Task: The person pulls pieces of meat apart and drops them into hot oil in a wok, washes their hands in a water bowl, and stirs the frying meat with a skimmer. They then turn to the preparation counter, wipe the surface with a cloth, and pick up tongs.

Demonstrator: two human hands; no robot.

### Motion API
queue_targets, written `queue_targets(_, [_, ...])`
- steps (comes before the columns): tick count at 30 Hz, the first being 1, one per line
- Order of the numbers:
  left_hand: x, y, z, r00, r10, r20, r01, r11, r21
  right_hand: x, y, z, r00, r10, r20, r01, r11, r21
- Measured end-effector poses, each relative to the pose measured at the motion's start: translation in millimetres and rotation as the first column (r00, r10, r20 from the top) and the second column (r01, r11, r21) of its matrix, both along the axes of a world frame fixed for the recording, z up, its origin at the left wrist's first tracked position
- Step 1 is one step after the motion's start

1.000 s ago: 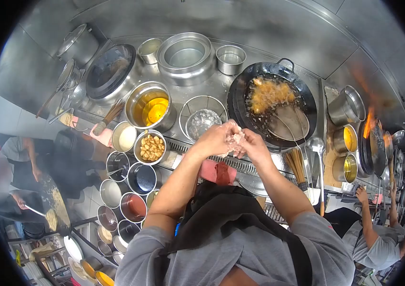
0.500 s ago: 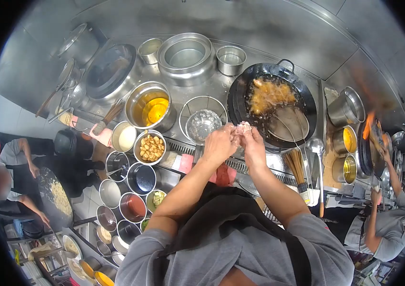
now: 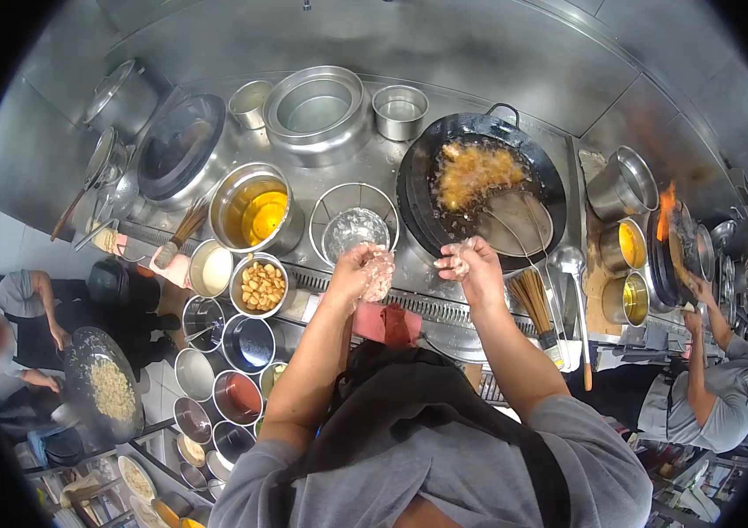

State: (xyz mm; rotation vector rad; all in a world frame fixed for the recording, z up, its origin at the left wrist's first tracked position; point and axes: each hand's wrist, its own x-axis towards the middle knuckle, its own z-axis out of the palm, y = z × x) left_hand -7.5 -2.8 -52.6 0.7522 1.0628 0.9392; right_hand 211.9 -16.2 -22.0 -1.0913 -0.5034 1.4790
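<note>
My left hand is curled round a lump of pale pink, wet-looking raw meat, in front of the wire-framed strainer. To its right, near the front rim of the wok, my right hand has its fingertips pinched on a small piece of the same pale meat. Inside the strainer sits a metal bowl coated with white paste or flour. The black wok holds bubbling dark oil and golden frying pieces. A round mesh skimmer lies in the oil.
A ladle and bamboo brush lie right of the wok. Pots of yellow oil, white liquid and peeled cloves stand left. Co-workers handle a wok at left and a flaming wok at right.
My hands were together in front of the wok and have moved apart, the left one leftward with the meat lump, the right one slightly right with a small piece. The view has shifted slightly.
</note>
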Motion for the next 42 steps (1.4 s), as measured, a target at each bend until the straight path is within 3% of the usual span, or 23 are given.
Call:
queue_targets(3, [-4, -5, -5, 0.993, 0.027, 0.113, -0.024, 0.999, -0.031, 1, -3, 2, 0.995, -0.096, 0.016, 0.096, 0.995, -0.002])
queue_targets(5, [-7, -5, -6, 0.981, 0.042, 0.188, -0.033, 0.998, -0.051, 19, -2, -17, 0.998, 0.055, 0.021, -0.055, 0.998, 0.020])
queue_targets(7, [-12, -6, -7, 0.973, 0.058, 0.224, -0.038, 0.995, -0.093, 21, -1, -18, 0.997, -0.036, 0.062, 0.033, 0.998, 0.054])
queue_targets(11, [-15, -10, 0, 0.922, 0.133, 0.364, -0.095, 0.988, -0.121, 59, 17, -35, 0.949, -0.118, 0.293, 0.093, 0.991, 0.098])
queue_targets(13, [-17, -11, -9, 0.902, 0.171, 0.396, -0.125, 0.982, -0.139, 76, 35, -30, 0.940, -0.252, 0.231, 0.219, 0.962, 0.161])
queue_targets(15, [-17, -12, -8, 0.873, 0.233, 0.429, -0.173, 0.969, -0.175, 115, 52, -54, 0.962, -0.216, 0.166, 0.149, 0.927, 0.345])
queue_targets(17, [-16, -12, -10, 0.851, 0.278, 0.446, -0.204, 0.957, -0.208, 131, 68, -42, 0.939, -0.257, 0.227, 0.192, 0.943, 0.274])
queue_targets(19, [-15, -11, -15, 0.831, 0.281, 0.479, -0.184, 0.953, -0.239, 142, 88, -33, 0.735, -0.049, 0.676, 0.069, 0.998, -0.003])
queue_targets(20, [-14, -11, -17, 0.832, 0.287, 0.475, -0.190, 0.951, -0.243, 142, 97, -30, 0.647, -0.007, 0.763, 0.057, 0.998, -0.040])
queue_targets(21, [-13, -12, -17, 0.851, 0.281, 0.444, -0.192, 0.953, -0.235, 144, 107, -34, 0.649, 0.001, 0.760, 0.052, 0.998, -0.046])
queue_targets(23, [-11, -12, -18, 0.867, 0.280, 0.411, -0.199, 0.953, -0.230, 148, 132, -48, 0.168, 0.065, 0.984, -0.015, 0.998, -0.063])
queue_targets(25, [-10, -13, -18, 0.857, 0.277, 0.434, -0.193, 0.954, -0.227, 160, 157, -82, 0.178, -0.034, 0.983, -0.083, 0.995, 0.049])
queue_targets(27, [-7, -16, -8, 0.851, 0.314, 0.421, -0.227, 0.943, -0.244, 162, 178, -103, 0.367, -0.292, 0.883, 0.049, 0.954, 0.295])
queue_targets(28, [-5, -17, -4, 0.844, 0.342, 0.413, -0.253, 0.933, -0.256, 154, 167, -76, 0.268, -0.349, 0.898, 0.043, 0.936, 0.350])
queue_targets(29, [-6, -17, -3, 0.843, 0.345, 0.413, -0.257, 0.932, -0.254, 150, 159, -66, 0.270, -0.349, 0.897, 0.039, 0.935, 0.352])
queue_targets(31, [-10, -15, -1, 0.877, 0.233, 0.419, -0.164, 0.967, -0.195, 139, 143, -45, 0.536, -0.489, 0.688, 0.111, 0.849, 0.516])
queue_targets(32, [-10, -15, 0, 0.871, 0.238, 0.429, -0.166, 0.966, -0.199, 130, 128, -30, 0.538, -0.489, 0.687, 0.106, 0.847, 0.520])
queue_targets(34, [-9, -11, 3, 0.863, 0.212, 0.458, -0.131, 0.970, -0.203, 86, 79, 17, 0.721, -0.351, 0.597, 0.091, 0.903, 0.420])
queue_targets(35, [-9, -10, 4, 0.856, 0.185, 0.483, -0.090, 0.973, -0.212, 68, 58, 21, 0.807, -0.212, 0.551, -0.008, 0.929, 0.370])
queue_targets(36, [-9, -6, -2, 0.851, 0.118, 0.512, -0.024, 0.982, -0.186, 52, 44, 13, 0.853, -0.114, 0.510, -0.154, 0.878, 0.453])
queue_targets(38, [0, -6, 22, 0.891, 0.075, 0.448, -0.009, 0.989, -0.148, 17, 19, 8, 0.785, 0.111, 0.609, -0.323, 0.913, 0.251])
queue_targets(39, [3, -6, 26, 0.915, 0.047, 0.400, -0.003, 0.994, -0.111, 2, 11, 7, 0.736, 0.172, 0.654, -0.425, 0.871, 0.248])
queue_targets(42, [8, -10, 31, 0.955, -0.032, 0.294, 0.048, 0.998, -0.048, -24, -1, 9, 0.741, 0.182, 0.646, -0.468, 0.830, 0.303])
